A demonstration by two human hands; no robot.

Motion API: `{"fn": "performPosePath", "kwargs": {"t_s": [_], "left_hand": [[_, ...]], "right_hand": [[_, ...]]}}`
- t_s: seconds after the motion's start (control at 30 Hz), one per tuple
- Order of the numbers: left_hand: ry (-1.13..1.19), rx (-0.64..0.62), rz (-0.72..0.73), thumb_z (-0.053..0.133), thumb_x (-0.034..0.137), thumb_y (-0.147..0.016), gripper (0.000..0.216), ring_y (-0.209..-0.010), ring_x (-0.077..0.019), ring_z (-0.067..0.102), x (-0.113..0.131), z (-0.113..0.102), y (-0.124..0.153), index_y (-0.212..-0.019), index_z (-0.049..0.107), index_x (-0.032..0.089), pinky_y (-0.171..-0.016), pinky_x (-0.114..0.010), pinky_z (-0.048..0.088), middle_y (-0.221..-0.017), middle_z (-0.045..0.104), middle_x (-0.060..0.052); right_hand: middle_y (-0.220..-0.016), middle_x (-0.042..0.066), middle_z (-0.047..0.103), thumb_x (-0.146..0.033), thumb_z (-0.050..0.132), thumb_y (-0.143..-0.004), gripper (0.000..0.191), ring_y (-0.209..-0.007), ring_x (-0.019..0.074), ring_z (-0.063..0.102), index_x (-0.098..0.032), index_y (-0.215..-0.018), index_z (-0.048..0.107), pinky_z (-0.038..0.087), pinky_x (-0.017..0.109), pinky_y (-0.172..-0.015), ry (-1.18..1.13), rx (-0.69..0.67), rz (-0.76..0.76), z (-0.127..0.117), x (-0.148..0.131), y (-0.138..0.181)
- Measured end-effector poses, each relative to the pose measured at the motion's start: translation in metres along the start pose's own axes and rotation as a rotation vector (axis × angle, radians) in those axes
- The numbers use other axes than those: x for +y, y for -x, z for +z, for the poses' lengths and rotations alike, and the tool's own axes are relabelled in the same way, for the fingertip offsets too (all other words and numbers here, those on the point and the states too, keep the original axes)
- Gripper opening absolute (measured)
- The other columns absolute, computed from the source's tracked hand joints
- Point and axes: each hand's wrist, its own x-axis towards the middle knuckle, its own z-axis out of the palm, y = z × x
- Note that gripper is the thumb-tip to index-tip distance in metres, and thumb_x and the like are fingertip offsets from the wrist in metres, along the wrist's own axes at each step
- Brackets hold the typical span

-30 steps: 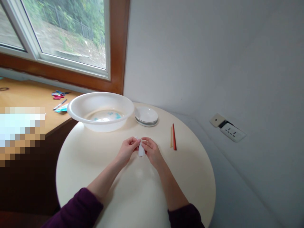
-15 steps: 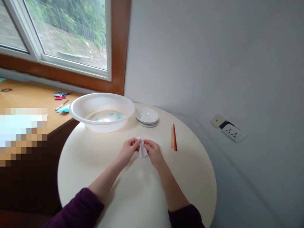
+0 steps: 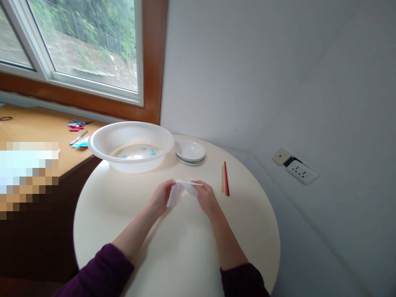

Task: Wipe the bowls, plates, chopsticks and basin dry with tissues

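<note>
Between my two hands hangs a thin white tissue (image 3: 175, 195), partly spread, its lower corners drooping above the round table (image 3: 173, 255). My left hand (image 3: 162, 198) is closed on its left side. My right hand (image 3: 206, 199) pinches the opposite side, fingers toward me hidden in part by the paper. Just right of my right hand lie a reddish pair of chopsticks (image 3: 227, 179) and a pale wooden stick (image 3: 222, 179). Beyond my hands, white plates (image 3: 190, 150) sit stacked on the table.
A large translucent white basin (image 3: 131, 165) stands at the table's back left, with blue patches at its bottom. On the wooden desk (image 3: 34, 123) to the left lie a pen (image 3: 78, 137), a blue packet (image 3: 81, 142) and small colourful items. The wall has a socket (image 3: 300, 171).
My hands have moved apart a little, and the tissue between them has opened from a bunched, folded shape into a wider sheet. The view has shifted slightly.
</note>
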Motion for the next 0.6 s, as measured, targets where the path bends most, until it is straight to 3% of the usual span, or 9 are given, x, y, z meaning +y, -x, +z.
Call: {"fn": "performPosePath", "kwargs": {"t_s": [0.23,0.37,0.5,0.6], "left_hand": [[0.035,-0.103,-0.231,0.052,0.013,-0.07,0.01,-0.048,-0.0149,0.057,0.004,0.008,0.01,-0.062,0.057,0.013,-0.05,-0.025,0.043,-0.054,0.062,-0.003],[0.049,-0.161,-0.342,0.045,0.015,-0.08,0.02,-0.053,-0.0153,0.062,0.004,0.008,0.012,-0.072,0.062,0.008,-0.056,-0.024,0.047,-0.061,0.066,-0.007],[0.1,-0.185,-0.36,0.04,0.02,-0.087,0.026,-0.06,-0.0174,0.065,0.003,0.006,0.01,-0.085,0.062,0.007,-0.06,-0.027,0.051,-0.069,0.069,-0.01],[0.127,-0.194,-0.285,0.041,0.015,-0.086,0.022,-0.063,-0.0178,0.066,0.001,0.004,0.008,-0.094,0.061,0.007,-0.061,-0.028,0.052,-0.075,0.07,-0.01]], "right_hand": [[-0.05,-0.007,0.049,-0.033,0.07,-0.062,0.022,-0.047,0.0081,0.042,-0.018,-0.06,0.054,0.03,0.02,-0.045,-0.062,0.126,-0.038,-0.01,-0.011,0.001],[-0.052,-0.006,0.052,-0.034,0.068,-0.064,0.022,-0.048,0.0101,0.048,-0.019,-0.061,0.053,0.037,0.021,-0.046,-0.136,0.145,0.018,-0.016,-0.017,0.001],[-0.059,-0.001,0.062,-0.025,0.061,-0.071,0.01,-0.057,0.0133,0.058,-0.017,-0.066,0.058,0.048,0.024,-0.055,-0.321,0.187,0.15,-0.023,-0.022,-0.002],[-0.071,0.002,0.068,-0.019,0.056,-0.075,0.007,-0.067,0.0146,0.063,-0.015,-0.076,0.061,0.052,0.025,-0.063,-0.436,0.258,0.18,-0.026,-0.023,-0.004]]}}
